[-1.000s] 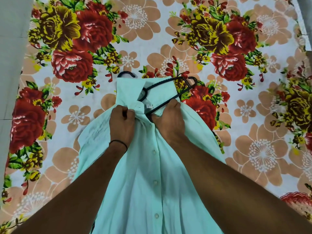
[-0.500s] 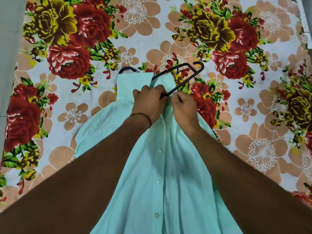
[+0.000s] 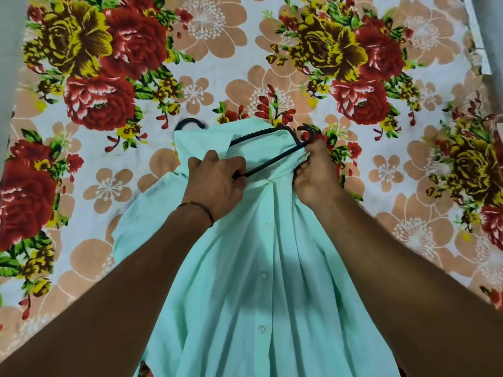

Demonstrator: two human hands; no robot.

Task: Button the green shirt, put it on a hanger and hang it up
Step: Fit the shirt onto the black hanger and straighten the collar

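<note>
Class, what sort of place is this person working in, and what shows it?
Probably a home bedroom: a flowered bedsheet covers the surface, and a green shirt lies on it with a black hanger at its collar.

Both bare forearms reach forward from the lower corners of the view and converge, with the backs of the hands turned up. The left grip (image 3: 217, 183) has its fingers curled under and closed round the lower bar of the hanger (image 3: 272, 161). The right grip (image 3: 317, 178), near it and slightly farther forward, bunches the green shirt (image 3: 258, 268) between curled fingers and thumb at the hanger's corner.
</note>
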